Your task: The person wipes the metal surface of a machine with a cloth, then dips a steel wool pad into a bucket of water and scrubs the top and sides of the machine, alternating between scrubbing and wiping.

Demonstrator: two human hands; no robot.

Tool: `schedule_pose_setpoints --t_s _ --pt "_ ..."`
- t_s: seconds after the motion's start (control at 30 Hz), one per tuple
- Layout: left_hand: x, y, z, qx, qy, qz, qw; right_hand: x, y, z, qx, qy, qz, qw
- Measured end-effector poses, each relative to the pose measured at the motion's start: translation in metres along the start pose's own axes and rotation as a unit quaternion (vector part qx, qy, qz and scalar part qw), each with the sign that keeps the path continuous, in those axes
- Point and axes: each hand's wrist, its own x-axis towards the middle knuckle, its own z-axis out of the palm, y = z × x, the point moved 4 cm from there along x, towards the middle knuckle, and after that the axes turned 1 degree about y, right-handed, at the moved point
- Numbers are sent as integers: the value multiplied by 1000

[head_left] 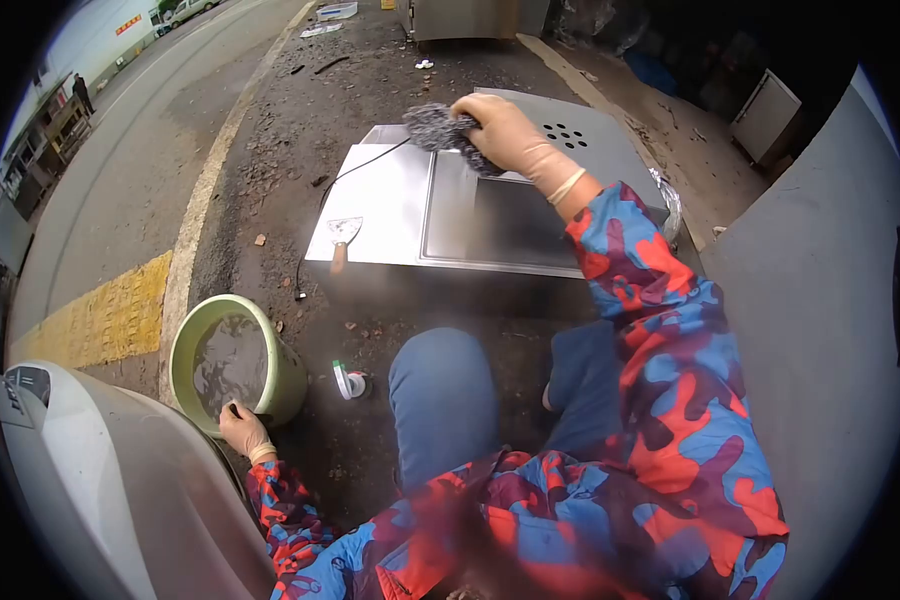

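A metal unit [385,220] is set on the dirt ground [270,180] ahead of the knees, its long axis running left to right across the view, with its long near side turned toward the person. Its top is silver and shiny, with a bright flat panel at the left, a rimmed, smudged recess in the middle and a grey plate pierced by round dark holes at the far right. A thin black cord is draped across its left part.

To the near left, a pale green bucket [288,385] is filled with murky grey water. The left hand [243,432], gloved, is held at its near rim, fingers closed on something dark, too small to be made out.

A cloth [436,128], dark grey, shaggy and bunched, is clamped in the gloved right hand [503,133] above the unit's far middle part; whether the metal is touched cannot be told. Its long axis is slanted from upper left to lower right.

On the bright panel a scraper [341,240] is laid flat, blade pointed away, wooden handle toward the near edge. A white item [350,383] with a green tip is seen beside the bucket.
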Motion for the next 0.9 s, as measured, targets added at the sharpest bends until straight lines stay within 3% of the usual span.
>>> schedule_pose_setpoints --t_s 0.1,0.17,0.23,0.27,0.3,0.43,0.6,0.73,0.8,0.87,0.9 --pt "2 20 0 -96 4 -13 995 -36 79 -18 -75 2 -1 997" --pt "-2 64 -4 -151 -7 -7 988 -63 115 -7 -81 -57 9 995" --pt "-8 121 -13 -229 -39 39 972 -90 124 9 -78 -182 35 980" --pt "-10 139 -13 -227 -46 31 972 -103 116 15 -162 -214 86 960" --pt "-8 161 -17 -229 -45 34 972 -105 116 16 -148 -255 111 949" --pt "-3 244 -36 -382 -146 -11 913 -99 153 32 -32 -246 100 964" --pt "2 299 -16 -312 -163 81 933 -61 202 60 -57 -266 115 955" --pt "2 300 8 -359 -192 -12 913 -17 290 100 -95 -215 105 966" --pt "-3 303 14 -365 -203 -22 908 8 313 110 -103 -197 106 969" --pt "-4 303 12 -344 -216 14 914 22 322 113 -241 -212 198 926" --pt "-6 304 9 -345 -215 13 914 20 317 114 -241 -211 197 926"
